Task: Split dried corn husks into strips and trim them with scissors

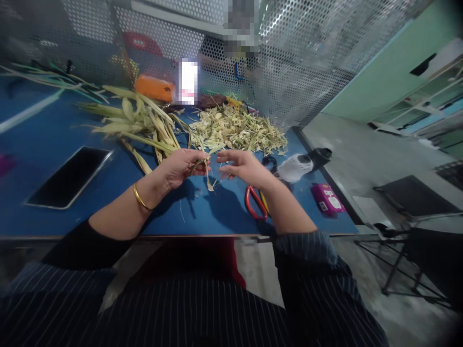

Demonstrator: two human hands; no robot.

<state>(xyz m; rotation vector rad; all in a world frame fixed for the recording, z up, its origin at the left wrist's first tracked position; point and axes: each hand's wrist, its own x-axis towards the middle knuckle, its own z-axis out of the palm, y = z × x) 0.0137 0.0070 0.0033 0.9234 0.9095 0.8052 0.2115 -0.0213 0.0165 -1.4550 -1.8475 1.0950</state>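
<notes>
My left hand (183,167) pinches a thin, dry corn husk strip (209,178), whose end dangles past the fingertips over the blue table (173,217). Facing it, a short gap away, is my right hand (240,166), fingers apart with nothing seen between them. Behind my left hand lies a bunch of long, pale corn husks (132,115). A heap of small husk pieces (238,130) spreads just beyond both hands. Below my right hand rest red-handled scissors (255,203), partly hidden by the wrist.
A dark flat tablet-like panel (70,178) lies at left. An orange object (155,88) and a bright screen (188,79) stand by the perforated metal panel (304,72). Toward the right edge are a white-wrapped bottle-like object (294,167) and a purple packet (327,198).
</notes>
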